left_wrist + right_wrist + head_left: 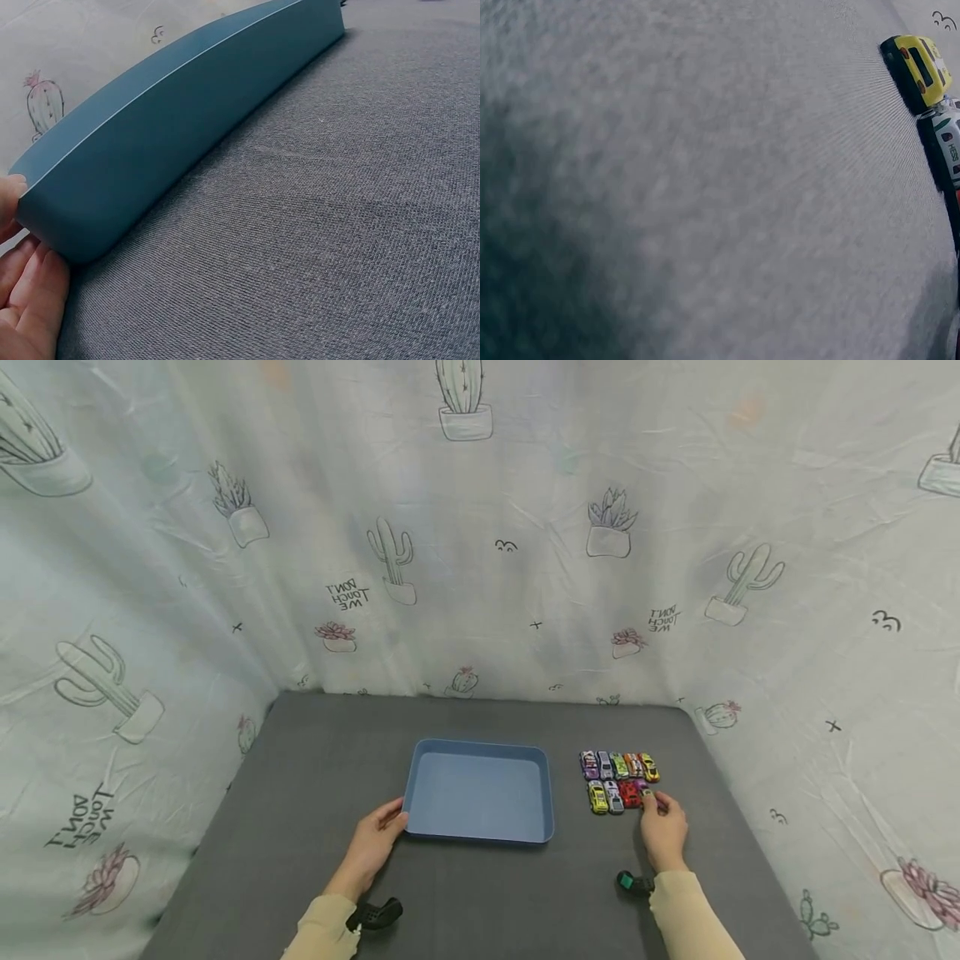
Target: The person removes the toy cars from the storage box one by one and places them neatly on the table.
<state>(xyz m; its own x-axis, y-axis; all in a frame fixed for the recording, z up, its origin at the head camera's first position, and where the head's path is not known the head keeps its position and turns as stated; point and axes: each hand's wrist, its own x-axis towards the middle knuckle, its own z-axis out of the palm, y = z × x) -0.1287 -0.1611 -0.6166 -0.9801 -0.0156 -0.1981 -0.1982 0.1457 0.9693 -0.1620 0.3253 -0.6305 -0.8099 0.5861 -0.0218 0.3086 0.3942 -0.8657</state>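
Observation:
A shallow blue tray (480, 839) lies on the grey table. At its near left corner my left hand (372, 843) grips the tray, the thumb (10, 196) at the rim and the fingers (41, 300) low against the outer wall. Right of the tray, several small toy cars stand side by side in two rows. My right hand (665, 831) holds a purple and green toy car (642, 786) at the right end of the front row, its fingers partly covering it. A yellow toy car (597, 797), a white one (613, 797) and a red one (629, 793) stand left of it.
Behind the front row stands the back row, with a purple and white car (589, 765) at its left end and a yellow car (650, 767) at its right. Dark cloth covers the table (337, 752). A cactus-print curtain (480, 568) surrounds it.

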